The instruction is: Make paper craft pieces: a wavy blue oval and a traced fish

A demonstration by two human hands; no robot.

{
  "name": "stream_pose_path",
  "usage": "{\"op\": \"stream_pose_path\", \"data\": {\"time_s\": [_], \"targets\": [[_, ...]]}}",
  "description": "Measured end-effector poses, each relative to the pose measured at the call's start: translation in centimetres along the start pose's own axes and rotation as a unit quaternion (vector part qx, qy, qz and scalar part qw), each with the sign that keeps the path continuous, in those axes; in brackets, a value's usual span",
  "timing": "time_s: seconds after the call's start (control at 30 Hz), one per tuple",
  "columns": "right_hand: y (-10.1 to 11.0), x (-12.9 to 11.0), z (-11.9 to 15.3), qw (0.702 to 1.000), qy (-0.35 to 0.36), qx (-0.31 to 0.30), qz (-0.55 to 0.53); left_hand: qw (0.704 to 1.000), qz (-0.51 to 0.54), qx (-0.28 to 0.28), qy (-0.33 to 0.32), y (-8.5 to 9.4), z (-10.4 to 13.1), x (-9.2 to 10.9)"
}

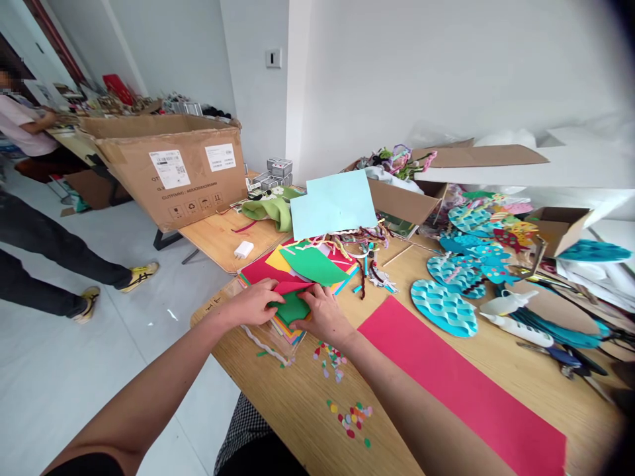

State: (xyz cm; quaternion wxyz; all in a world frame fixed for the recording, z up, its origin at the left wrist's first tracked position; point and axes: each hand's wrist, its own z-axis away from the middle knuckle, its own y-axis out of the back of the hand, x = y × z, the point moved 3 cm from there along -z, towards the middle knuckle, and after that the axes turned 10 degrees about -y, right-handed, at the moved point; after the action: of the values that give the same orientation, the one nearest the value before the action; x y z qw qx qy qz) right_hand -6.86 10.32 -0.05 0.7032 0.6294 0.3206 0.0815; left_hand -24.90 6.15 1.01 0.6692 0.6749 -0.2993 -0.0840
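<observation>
A stack of coloured craft sheets (286,330) lies near the table's left edge, with both hands over it. My left hand (255,304) pinches the near edge of a red sheet (292,287), which is bent up from the stack. Below that edge shows a green sheet (292,308). My right hand (325,314) grips the green sheet at its right side, thumb on top; some fingertips are hidden. Just beyond, a green leaf-shaped piece (317,263) lies over red and yellow sheets. A light blue sheet (335,203) rests behind them.
A long red sheet (461,390) lies right of my arm. Small coloured dots (354,418) are scattered in front. Blue wavy ovals (443,308), glue bottles (518,328) and pliers (560,357) crowd the right. A large carton (193,175) stands left; a person (59,264) is beyond.
</observation>
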Motion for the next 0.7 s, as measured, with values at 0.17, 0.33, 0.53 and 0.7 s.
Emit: {"op": "stream_pose_path", "data": {"time_s": [0.17,0.33,0.53,0.7], "targets": [[0.0,-0.3,0.4,0.998,0.017,0.026,0.046,0.999,0.020,-0.047,-0.007,0.4,0.2,0.0],[0.2,-1.0,1.3,0.994,0.045,0.056,0.082,0.996,0.056,-0.075,-0.006,0.2,0.3,-0.4],[0.0,-3.0,3.0,0.983,0.157,0.066,0.073,0.996,0.063,-0.064,-0.008,0.0,0.3,-0.5],[-0.5,-3.7,3.1,0.982,0.156,0.057,0.087,0.997,0.060,-0.055,-0.013,0.2,0.3,-0.4]]}}
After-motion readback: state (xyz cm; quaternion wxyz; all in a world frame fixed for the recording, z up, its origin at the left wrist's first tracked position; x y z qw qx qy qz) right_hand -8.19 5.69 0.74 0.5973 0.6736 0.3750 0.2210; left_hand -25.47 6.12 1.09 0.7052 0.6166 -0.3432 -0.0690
